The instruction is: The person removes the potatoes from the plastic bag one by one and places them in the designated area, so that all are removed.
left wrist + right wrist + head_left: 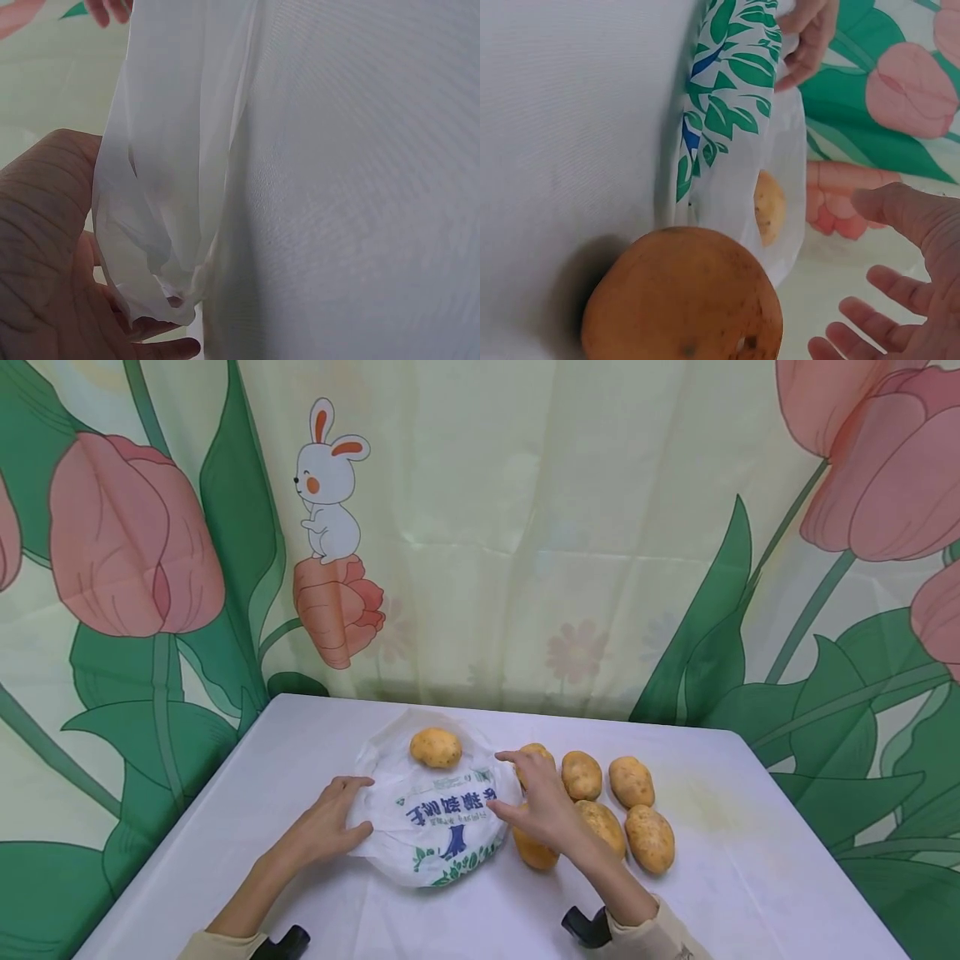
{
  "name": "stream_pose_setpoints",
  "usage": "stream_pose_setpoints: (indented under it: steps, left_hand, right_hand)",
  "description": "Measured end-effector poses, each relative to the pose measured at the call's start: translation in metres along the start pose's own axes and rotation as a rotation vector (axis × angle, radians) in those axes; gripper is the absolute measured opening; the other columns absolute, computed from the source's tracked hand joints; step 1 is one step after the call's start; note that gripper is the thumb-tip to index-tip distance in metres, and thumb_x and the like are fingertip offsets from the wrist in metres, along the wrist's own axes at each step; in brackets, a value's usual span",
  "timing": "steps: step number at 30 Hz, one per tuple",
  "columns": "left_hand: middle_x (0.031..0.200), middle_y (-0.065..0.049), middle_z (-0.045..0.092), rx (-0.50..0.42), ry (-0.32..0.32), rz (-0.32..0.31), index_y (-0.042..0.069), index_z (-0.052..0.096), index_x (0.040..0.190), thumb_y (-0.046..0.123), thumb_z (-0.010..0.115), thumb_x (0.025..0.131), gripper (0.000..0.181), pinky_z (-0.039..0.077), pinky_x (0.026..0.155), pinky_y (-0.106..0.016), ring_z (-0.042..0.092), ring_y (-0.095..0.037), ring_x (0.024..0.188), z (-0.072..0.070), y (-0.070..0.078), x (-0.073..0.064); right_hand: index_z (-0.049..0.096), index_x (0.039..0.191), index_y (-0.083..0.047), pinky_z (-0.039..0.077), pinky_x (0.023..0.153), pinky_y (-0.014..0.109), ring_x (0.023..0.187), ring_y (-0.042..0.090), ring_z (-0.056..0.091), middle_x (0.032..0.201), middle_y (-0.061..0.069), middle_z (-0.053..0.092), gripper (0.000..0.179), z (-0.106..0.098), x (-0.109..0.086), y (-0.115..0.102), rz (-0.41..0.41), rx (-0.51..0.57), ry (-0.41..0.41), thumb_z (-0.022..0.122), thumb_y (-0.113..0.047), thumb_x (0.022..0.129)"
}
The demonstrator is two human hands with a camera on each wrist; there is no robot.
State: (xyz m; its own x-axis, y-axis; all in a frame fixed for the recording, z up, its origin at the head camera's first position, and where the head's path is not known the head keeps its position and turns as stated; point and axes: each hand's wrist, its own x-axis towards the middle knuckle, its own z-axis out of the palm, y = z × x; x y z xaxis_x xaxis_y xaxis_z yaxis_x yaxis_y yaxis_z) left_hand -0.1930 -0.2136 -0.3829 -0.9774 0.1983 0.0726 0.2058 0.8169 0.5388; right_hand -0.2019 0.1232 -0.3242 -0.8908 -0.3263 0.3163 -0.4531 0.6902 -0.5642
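Observation:
A white plastic bag [450,843] with green and blue print lies spread on the table. One potato [436,748] rests on the bag's plain white part, beyond the print. At the bag's left edge is my left hand [324,827], thumb and fingers spread apart and touching the plastic; some of its fingers pass behind the bag [169,150] in the left wrist view. My right hand [542,806] hovers by the bag's right edge, partly over the loose potatoes, its fingers apart and holding nothing. A large potato [682,296] sits close below it in the right wrist view.
Several potatoes [650,839] stand grouped in two rows right of the bag, some partly hidden by the right hand and arm. A white cloth covers the table [750,860]. Behind its far edge hangs a curtain [480,527] printed with tulips and a rabbit.

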Motion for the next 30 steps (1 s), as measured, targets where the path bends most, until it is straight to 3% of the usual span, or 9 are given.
stream_pose_setpoints:
  steps: [5,14,30]
  left_hand:
    - [0.141,-0.027,0.046,0.006,-0.003,0.004,0.003,0.051,0.141,0.017,0.072,0.086,0.06,0.045,0.102,-0.062,0.052,-0.042,0.126,-0.001,0.001,0.001]
    - [0.141,-0.027,0.047,0.006,-0.007,0.003,0.002,0.051,0.142,0.017,0.072,0.087,0.06,0.044,0.103,-0.062,0.052,-0.042,0.126,-0.002,0.001,0.001]
    - [0.14,-0.026,0.048,0.011,0.009,0.029,0.003,0.052,0.141,0.016,0.071,0.087,0.058,0.045,0.103,-0.061,0.052,-0.041,0.125,-0.003,-0.002,-0.001]
  right_hand:
    - [0.058,0.139,-0.011,0.044,0.105,0.053,0.126,0.03,0.053,0.134,0.01,0.059,0.064,0.008,0.011,-0.005,-0.003,-0.021,-0.035,0.086,-0.023,0.083]
    - [0.055,0.144,-0.014,0.047,0.104,0.05,0.128,0.03,0.052,0.14,0.011,0.055,0.066,0.023,0.032,-0.009,0.006,-0.064,-0.119,0.083,-0.03,0.086]
    - [0.053,0.144,-0.013,0.05,0.098,0.044,0.124,0.026,0.05,0.14,0.012,0.053,0.064,0.04,0.073,-0.019,-0.087,-0.101,-0.233,0.081,-0.023,0.087]
